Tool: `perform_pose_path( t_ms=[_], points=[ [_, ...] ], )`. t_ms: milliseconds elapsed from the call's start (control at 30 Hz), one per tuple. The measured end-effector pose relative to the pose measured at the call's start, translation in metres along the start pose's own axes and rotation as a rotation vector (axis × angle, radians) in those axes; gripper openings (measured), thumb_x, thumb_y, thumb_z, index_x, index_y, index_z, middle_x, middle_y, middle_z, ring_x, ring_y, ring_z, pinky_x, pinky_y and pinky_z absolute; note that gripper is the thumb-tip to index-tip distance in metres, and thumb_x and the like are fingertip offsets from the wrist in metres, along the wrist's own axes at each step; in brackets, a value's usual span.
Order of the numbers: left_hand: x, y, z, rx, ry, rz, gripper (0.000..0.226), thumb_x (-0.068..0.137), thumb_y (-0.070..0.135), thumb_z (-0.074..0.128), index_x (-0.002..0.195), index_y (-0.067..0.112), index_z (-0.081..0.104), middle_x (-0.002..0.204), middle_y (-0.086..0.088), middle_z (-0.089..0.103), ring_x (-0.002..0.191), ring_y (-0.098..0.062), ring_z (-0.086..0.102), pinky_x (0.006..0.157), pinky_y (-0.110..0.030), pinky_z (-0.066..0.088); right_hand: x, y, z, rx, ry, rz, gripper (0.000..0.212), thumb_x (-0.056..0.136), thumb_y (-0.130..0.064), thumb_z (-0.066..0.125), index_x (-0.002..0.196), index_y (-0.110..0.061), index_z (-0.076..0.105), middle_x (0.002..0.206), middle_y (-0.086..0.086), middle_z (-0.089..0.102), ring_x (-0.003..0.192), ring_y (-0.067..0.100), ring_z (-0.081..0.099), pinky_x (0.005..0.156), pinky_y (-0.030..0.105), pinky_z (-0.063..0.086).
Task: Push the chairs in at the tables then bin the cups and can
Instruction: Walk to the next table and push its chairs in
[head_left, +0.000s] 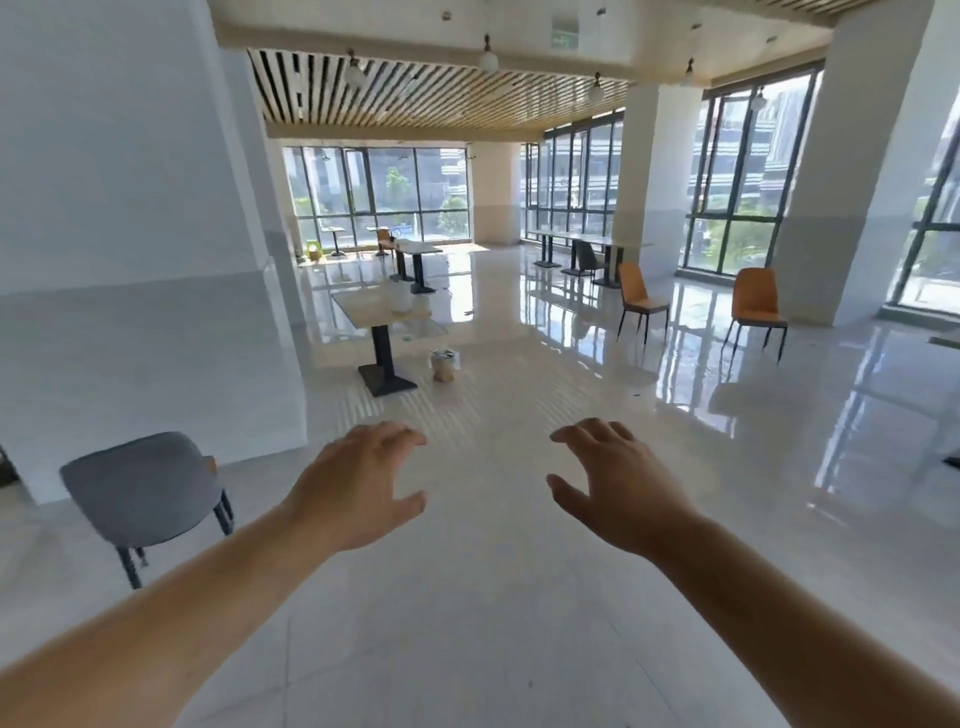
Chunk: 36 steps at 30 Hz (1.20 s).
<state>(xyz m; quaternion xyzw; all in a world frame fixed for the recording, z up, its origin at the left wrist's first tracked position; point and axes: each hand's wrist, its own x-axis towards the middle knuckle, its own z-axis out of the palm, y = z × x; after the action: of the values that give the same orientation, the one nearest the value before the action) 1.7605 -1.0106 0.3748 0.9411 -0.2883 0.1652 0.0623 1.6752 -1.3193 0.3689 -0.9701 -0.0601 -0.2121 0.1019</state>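
Both empty, spread open over bare floor: left hand (358, 488), right hand (618, 488). Grey chair (143, 488) at 9 o'clock; bin (444, 365) at 12, beside pedestal table (382, 306); orange chairs (641, 301) loose at 2.

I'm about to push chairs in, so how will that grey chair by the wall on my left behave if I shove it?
The grey chair probably slides easily: the floor looks glossy. Its thin legs suggest it's light, and a high push on the backrest may tip it.
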Motion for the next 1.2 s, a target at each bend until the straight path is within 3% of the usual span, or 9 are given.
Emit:
perform_pose_path(
  t_ms=[100, 233, 533, 733, 967, 1200],
  points=[
    [0.031, -0.054, 0.012, 0.038, -0.064, -0.149, 0.072, 0.086, 0.068, 0.055, 0.147, 0.033, 0.041, 0.155, 0.009, 0.041, 0.139, -0.016, 0.037, 0.112, -0.041, 0.037, 0.083, 0.011, 0.055, 0.084, -0.107, -0.085, 0.055, 0.093, -0.059, 0.052, 0.140, -0.031, 0.052, 0.138, -0.006, 0.056, 0.127, 0.019, 0.048, 0.105, 0.036, 0.041],
    [0.057, -0.121, 0.019, 0.056, -0.033, -0.346, 0.071, 0.086, 0.066, 0.057, 0.147, 0.032, 0.042, 0.156, 0.008, 0.039, 0.140, -0.015, 0.036, 0.110, -0.038, 0.037, 0.198, -0.007, 0.117, 0.162, -0.145, -0.248, 0.054, 0.093, -0.063, 0.046, 0.138, -0.033, 0.053, 0.136, -0.009, 0.058, 0.125, 0.015, 0.051, 0.103, 0.034, 0.043],
    [0.061, -0.284, 0.053, 0.122, 0.012, -0.637, 0.070, 0.086, 0.066, 0.055, 0.147, 0.034, 0.042, 0.155, 0.010, 0.040, 0.139, -0.013, 0.035, 0.109, -0.037, 0.036, 0.370, -0.146, 0.258, 0.301, -0.266, -0.561, 0.049, 0.095, -0.060, 0.049, 0.139, -0.038, 0.049, 0.139, -0.014, 0.053, 0.128, 0.009, 0.045, 0.106, 0.028, 0.039],
    [0.088, -0.424, 0.092, 0.087, -0.032, -0.732, 0.073, 0.085, 0.066, 0.056, 0.147, 0.031, 0.040, 0.155, 0.006, 0.041, 0.138, -0.017, 0.038, 0.110, -0.038, 0.038, 0.480, -0.212, 0.331, 0.257, -0.359, -0.632, 0.050, 0.096, -0.057, 0.049, 0.142, -0.037, 0.047, 0.142, -0.015, 0.051, 0.129, 0.007, 0.044, 0.109, 0.027, 0.038],
    [0.162, -0.564, 0.098, 0.057, 0.050, -0.759, 0.071, 0.088, 0.065, 0.057, 0.149, 0.032, 0.038, 0.157, 0.005, 0.041, 0.141, -0.017, 0.038, 0.109, -0.041, 0.042, 0.637, -0.252, 0.366, 0.285, -0.242, -0.552, 0.048, 0.097, -0.053, 0.052, 0.141, -0.033, 0.050, 0.142, -0.010, 0.054, 0.130, 0.012, 0.048, 0.105, 0.032, 0.043],
    [0.203, -0.689, 0.151, 0.100, -0.040, -0.820, 0.070, 0.085, 0.068, 0.053, 0.146, 0.036, 0.039, 0.157, 0.006, 0.040, 0.141, -0.016, 0.037, 0.108, -0.041, 0.041, 0.750, -0.308, 0.481, 0.340, -0.315, -0.655, 0.048, 0.098, -0.051, 0.053, 0.142, -0.031, 0.049, 0.142, -0.009, 0.054, 0.131, 0.013, 0.046, 0.106, 0.034, 0.044]
  ],
)
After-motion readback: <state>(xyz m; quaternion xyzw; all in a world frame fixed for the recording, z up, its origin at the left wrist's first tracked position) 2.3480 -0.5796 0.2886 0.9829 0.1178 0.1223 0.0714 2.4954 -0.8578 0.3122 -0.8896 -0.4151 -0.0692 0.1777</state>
